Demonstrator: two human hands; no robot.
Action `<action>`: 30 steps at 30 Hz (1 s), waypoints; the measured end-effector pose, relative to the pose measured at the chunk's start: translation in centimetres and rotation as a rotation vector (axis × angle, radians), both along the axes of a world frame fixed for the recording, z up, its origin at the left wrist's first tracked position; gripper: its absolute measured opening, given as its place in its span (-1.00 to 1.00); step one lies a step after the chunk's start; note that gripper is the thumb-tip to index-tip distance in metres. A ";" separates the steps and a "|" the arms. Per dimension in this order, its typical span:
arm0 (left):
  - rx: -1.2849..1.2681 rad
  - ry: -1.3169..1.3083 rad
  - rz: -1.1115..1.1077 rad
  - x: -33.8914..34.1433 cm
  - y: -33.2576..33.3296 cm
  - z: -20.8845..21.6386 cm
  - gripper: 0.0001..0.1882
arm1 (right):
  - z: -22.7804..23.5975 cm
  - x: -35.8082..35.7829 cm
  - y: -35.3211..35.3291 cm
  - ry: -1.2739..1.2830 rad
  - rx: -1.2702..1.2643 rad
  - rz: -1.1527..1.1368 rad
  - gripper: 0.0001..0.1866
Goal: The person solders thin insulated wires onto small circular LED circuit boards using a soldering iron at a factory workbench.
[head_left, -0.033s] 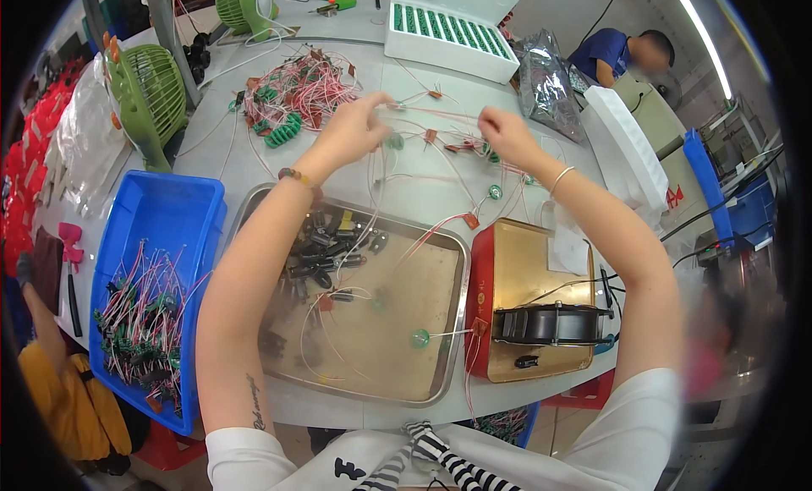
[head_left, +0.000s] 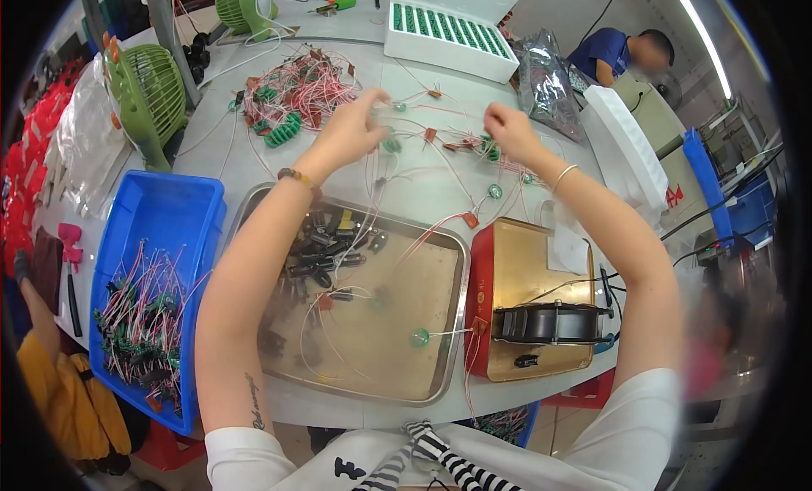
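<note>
Right hand edged right, bunched | wire lies crosswise | left hand curved | pinch: cannot tell

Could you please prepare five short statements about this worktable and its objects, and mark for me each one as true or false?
1. The blue bin is left of the metal tray. True.
2. The black round device is in the metal tray. False: it is at the red and gold tin, right of the tray.
3. The white foam box holds rows of green parts. True.
4. The left hand and right hand are touching each other. False: they are apart, beyond the tray, near thin wires.
5. The beaded bracelet is on the right wrist. False: it is on the left; the right has a thin bangle.
</note>
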State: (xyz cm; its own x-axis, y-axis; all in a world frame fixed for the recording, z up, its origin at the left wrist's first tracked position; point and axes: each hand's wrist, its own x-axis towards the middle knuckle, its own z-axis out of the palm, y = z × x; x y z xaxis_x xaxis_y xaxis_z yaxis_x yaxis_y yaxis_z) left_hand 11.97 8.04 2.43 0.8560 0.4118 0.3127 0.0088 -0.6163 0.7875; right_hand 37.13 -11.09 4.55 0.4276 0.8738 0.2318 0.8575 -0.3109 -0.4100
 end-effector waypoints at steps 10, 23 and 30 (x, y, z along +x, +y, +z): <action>-0.386 -0.254 -0.042 -2.3 -0.4 4.8 -0.59 | 1.5 -1.0 -3.4 -0.454 -0.394 0.229 -0.88; -0.284 -0.371 -0.201 -5.1 -3.2 10.0 -0.62 | 6.5 -12.3 3.4 1.205 -0.269 0.395 -0.53; -0.280 -0.398 -0.211 -8.1 -6.5 11.7 -0.56 | 8.3 -16.1 2.9 1.139 0.040 0.406 -0.66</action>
State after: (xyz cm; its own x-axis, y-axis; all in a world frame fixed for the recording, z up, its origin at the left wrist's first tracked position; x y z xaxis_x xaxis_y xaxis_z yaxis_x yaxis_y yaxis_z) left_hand 3.89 1.59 14.10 0.7664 0.3577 0.5335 -0.4262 -0.3381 0.8390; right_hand 21.04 -8.24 12.90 0.1004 0.9925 -0.0694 0.0303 -0.0728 -0.9969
